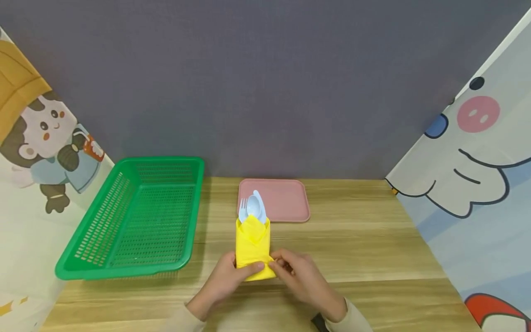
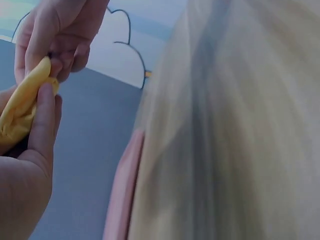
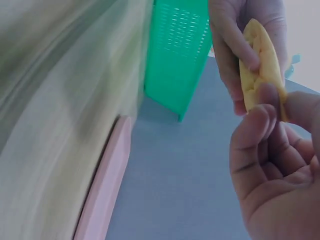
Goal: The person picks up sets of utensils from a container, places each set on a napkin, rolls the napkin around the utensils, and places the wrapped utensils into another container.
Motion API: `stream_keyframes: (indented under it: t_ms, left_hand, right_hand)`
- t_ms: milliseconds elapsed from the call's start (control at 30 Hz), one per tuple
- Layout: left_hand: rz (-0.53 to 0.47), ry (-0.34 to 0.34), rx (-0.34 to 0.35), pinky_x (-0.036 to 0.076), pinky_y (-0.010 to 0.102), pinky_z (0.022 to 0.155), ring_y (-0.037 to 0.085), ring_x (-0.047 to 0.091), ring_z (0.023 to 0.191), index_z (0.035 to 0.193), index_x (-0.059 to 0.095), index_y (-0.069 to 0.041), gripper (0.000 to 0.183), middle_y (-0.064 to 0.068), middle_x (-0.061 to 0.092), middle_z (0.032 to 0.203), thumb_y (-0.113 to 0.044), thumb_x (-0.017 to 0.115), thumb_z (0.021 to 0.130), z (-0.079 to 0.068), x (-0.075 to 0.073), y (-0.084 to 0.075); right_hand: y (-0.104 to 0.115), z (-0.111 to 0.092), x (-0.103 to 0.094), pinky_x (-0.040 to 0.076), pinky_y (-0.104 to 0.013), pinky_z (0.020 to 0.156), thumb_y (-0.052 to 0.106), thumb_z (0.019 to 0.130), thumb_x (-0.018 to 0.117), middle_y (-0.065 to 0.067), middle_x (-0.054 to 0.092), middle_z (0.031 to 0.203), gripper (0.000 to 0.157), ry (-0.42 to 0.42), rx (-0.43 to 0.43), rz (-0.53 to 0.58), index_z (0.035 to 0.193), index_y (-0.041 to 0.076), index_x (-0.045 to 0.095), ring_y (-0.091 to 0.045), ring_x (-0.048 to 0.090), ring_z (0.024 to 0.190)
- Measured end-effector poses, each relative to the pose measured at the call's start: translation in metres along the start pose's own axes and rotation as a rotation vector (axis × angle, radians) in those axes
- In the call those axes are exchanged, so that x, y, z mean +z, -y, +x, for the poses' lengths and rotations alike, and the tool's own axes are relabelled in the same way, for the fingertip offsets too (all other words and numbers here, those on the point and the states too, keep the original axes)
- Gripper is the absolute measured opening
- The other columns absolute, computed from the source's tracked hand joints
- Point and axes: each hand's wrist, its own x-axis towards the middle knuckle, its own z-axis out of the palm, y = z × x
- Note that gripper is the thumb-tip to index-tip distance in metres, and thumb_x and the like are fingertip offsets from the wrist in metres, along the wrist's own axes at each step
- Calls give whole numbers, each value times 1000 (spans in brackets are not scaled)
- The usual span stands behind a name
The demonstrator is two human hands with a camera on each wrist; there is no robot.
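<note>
A yellow napkin (image 1: 250,246), folded into a pouch, is held up over the near part of the table. Out of its top stick a pale blue fork (image 1: 243,211), spoon (image 1: 253,206) and knife (image 1: 261,207); their lower parts are hidden inside. My left hand (image 1: 228,275) grips the pouch from its left side, thumb across the lower front. With thumb and fingertips, my right hand (image 1: 300,279) pinches a corner of the napkin at the lower right. The right wrist view shows this pinch on the napkin edge (image 3: 262,65) close up.
A green plastic basket (image 1: 192,221) stands at the left of the wooden table (image 1: 352,240). Behind the pouch lies a pink tray (image 1: 286,200), against the grey back panel (image 1: 265,92). Printed cartoon panels (image 1: 477,152) flank both sides.
</note>
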Motion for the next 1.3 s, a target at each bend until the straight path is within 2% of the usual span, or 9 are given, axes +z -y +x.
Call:
stream_keyframes:
  t_ms: [133,333,500,733,867,933,1067,1200,1300]
  left_hand:
    - [59,13,21,57,30,73,19,67,82,112,66,6,37,11,72,96,-23,76,91,-1,-5,-7]
    - [23,53,46,57,31,74,18,67,84,113,65,7,35,12,73,98,-19,75,92,-1,-9,-10]
    - [-4,76,70,58,31,73,19,68,82,113,65,11,32,15,72,97,-14,72,93,-5,-9,-14]
    - [-14,-47,99,58,31,72,18,67,80,108,67,11,29,16,72,95,-12,73,91,-8,-2,-21]
    - [15,-79,102,57,29,69,16,66,76,105,68,10,28,16,72,92,-13,75,90,-9,-1,-23]
    - [1,-69,95,57,29,69,16,66,77,105,67,11,28,16,72,92,-12,75,90,-9,-2,-23]
    - [-73,-6,103,58,31,74,18,67,82,110,64,14,30,20,71,97,-9,72,92,-9,-6,-22]
    - [-139,67,139,58,33,76,19,68,85,112,61,17,32,21,70,100,-7,70,93,-10,-8,-22]
    - [-162,78,148,58,33,77,20,68,86,112,60,18,32,20,71,100,-6,69,93,-10,-8,-23]
  right_hand:
    - [4,2,-4,51,-18,53,10,96,68,13,60,77,6,16,27,48,100,13,68,3,51,63]
    - [4,2,-7,54,-24,53,8,97,66,10,63,79,8,27,25,126,102,14,70,2,53,65]
    - [7,3,-9,57,-28,58,11,99,63,5,67,83,6,49,86,255,103,13,67,-2,56,64]
    - [9,6,-8,57,-31,54,13,97,67,-2,69,93,10,37,181,338,106,11,66,-11,64,74]
    - [11,6,-8,57,-34,49,13,95,70,-5,68,88,10,44,223,431,101,8,64,-12,63,62]
    - [10,6,-8,56,-34,48,11,95,69,-6,66,84,8,52,210,471,100,7,64,-15,60,55]
    - [8,7,-10,56,-33,48,6,95,67,-6,64,80,6,81,174,548,100,6,64,-19,58,55]
    - [6,9,-10,55,-35,49,2,95,66,-7,62,80,7,103,174,619,100,5,62,-14,57,58]
    - [4,8,-8,54,-35,47,-2,93,67,-6,57,80,13,63,180,631,95,5,56,-11,56,59]
